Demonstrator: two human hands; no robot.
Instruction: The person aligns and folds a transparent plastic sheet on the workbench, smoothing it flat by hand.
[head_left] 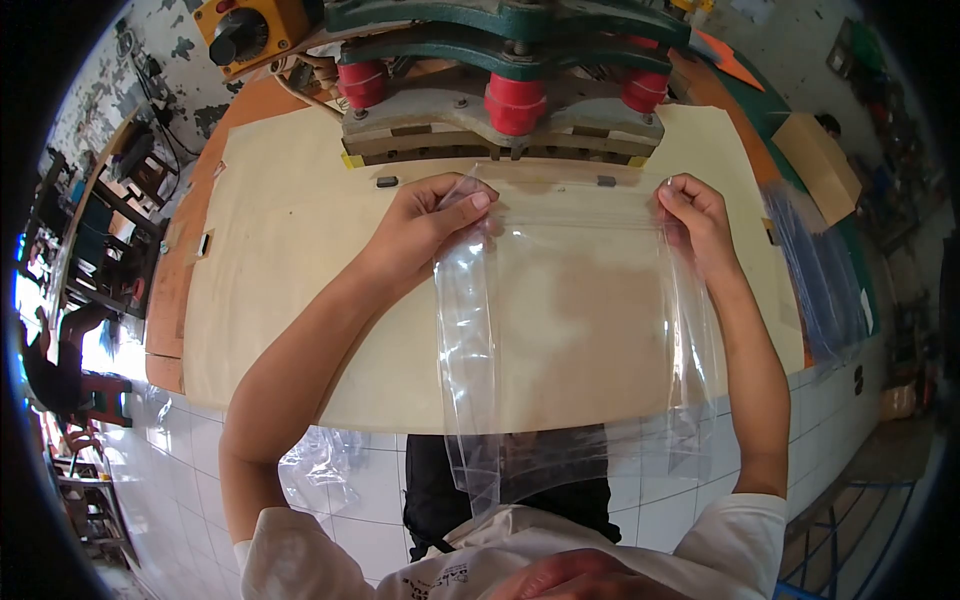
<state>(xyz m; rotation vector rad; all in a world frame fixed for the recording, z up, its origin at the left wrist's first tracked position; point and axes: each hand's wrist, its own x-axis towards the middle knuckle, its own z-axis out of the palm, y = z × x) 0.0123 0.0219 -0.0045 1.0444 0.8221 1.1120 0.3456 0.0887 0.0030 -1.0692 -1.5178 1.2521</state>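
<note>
A clear plastic sheet with folded side strips (580, 330) spans the space between my hands and hangs down over the table's near edge. My left hand (440, 220) pinches its upper left corner between thumb and fingers. At the upper right corner, my right hand (697, 215) grips the plastic in the same way. The plastic's top edge lies just in front of the machine's pressing bar (500, 148), apart from it. That machine has green arms and red insulators (515, 103). Beneath the plastic is the cream-coloured table surface (290, 300).
Two small dark blocks (387, 182) lie before the bar. A yellow control box (255, 35) stands at upper left. On the right are a stack of clear plastic (820, 270) and a cardboard piece (815, 170). Loose plastic (322, 468) is on the floor. Another person (65, 365) is far left.
</note>
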